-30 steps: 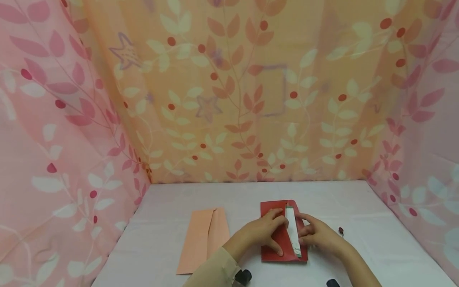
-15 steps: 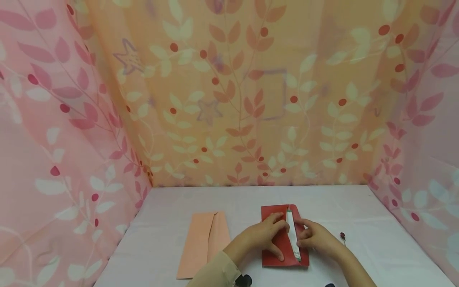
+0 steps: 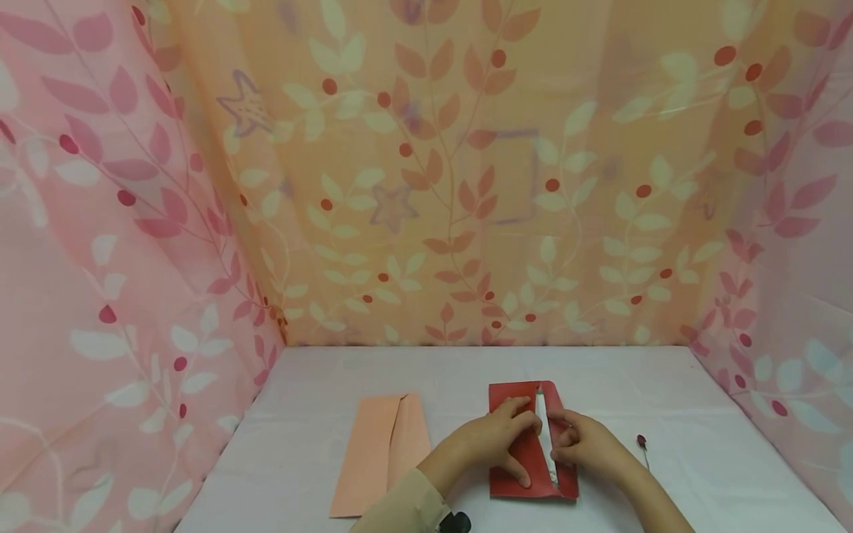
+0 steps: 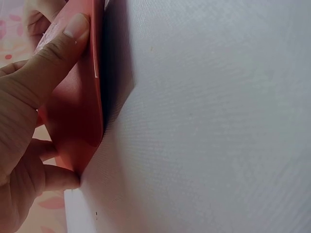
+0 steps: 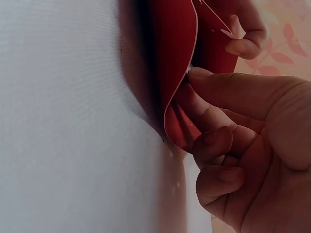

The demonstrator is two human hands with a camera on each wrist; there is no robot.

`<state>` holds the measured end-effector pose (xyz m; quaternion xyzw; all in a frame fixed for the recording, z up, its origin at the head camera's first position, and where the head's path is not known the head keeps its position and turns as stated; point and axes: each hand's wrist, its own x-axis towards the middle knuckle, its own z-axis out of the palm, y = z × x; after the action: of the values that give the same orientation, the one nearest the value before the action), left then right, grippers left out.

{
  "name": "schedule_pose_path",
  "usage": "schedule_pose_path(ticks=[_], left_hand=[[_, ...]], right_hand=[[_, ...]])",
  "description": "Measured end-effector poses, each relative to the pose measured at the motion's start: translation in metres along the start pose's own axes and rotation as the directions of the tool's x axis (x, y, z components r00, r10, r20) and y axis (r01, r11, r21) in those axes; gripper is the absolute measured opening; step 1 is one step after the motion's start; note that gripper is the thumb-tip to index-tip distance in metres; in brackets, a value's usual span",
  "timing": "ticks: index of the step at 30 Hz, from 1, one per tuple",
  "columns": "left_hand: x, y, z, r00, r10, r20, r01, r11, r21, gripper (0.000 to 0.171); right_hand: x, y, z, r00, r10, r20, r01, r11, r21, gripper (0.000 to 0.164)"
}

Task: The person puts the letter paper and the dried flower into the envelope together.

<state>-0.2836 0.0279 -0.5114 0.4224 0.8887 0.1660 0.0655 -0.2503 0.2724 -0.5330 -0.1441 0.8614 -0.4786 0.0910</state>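
Note:
A red paper envelope [image 3: 504, 391] lies on the white table with its opening toward the right. A white paper insert with green at its ends [image 3: 543, 426] shows as a narrow strip in that opening; the rest is hidden inside. My left hand [image 3: 489, 442] holds the envelope down, its thumb [image 4: 58, 56] on the red face near the front edge and its fingers bent toward the opening. At the strip's right side, my right hand [image 3: 591, 446] pinches the insert between thumb and forefinger. In the right wrist view the forefinger reaches inside the envelope's flap [image 5: 187, 128].
A peach envelope [image 3: 368, 451] lies to the left, partly behind my left sleeve [image 3: 406, 503]. On the right lies a small dark red flower on a thin stem [image 3: 642, 443]. Patterned cloth [image 3: 453, 185] walls the table at the back and both sides.
The white insert has slid left into the red envelope, so a narrower strip shows. Both hands keep nearly the same place. The whole view has shifted slightly.

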Motion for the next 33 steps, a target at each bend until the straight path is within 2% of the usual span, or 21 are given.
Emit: schedule_pose_path(ticks=[8,15,22,33], left_hand=[[0.000,0.000,-0.001,1.000,0.005,-0.008,-0.005,1.000,0.008,0.076],[0.000,-0.001,0.000,1.000,0.006,-0.004,-0.005,1.000,0.007,0.077],[0.002,-0.003,0.003,1.000,-0.008,-0.003,0.008,1.000,-0.004,0.078],[0.003,-0.006,0.003,1.000,0.005,-0.007,-0.005,1.000,-0.010,0.077]], right_hand=[[0.005,0.002,0.003,1.000,-0.016,-0.014,0.016,1.000,-0.018,0.071],[0.006,0.003,0.006,1.000,-0.007,-0.023,0.007,1.000,0.018,0.071],[0.006,0.003,0.010,0.999,0.037,0.011,-0.038,0.993,0.111,0.074],[0.007,0.001,0.018,0.996,0.083,-0.028,-0.080,0.990,0.115,0.072]])
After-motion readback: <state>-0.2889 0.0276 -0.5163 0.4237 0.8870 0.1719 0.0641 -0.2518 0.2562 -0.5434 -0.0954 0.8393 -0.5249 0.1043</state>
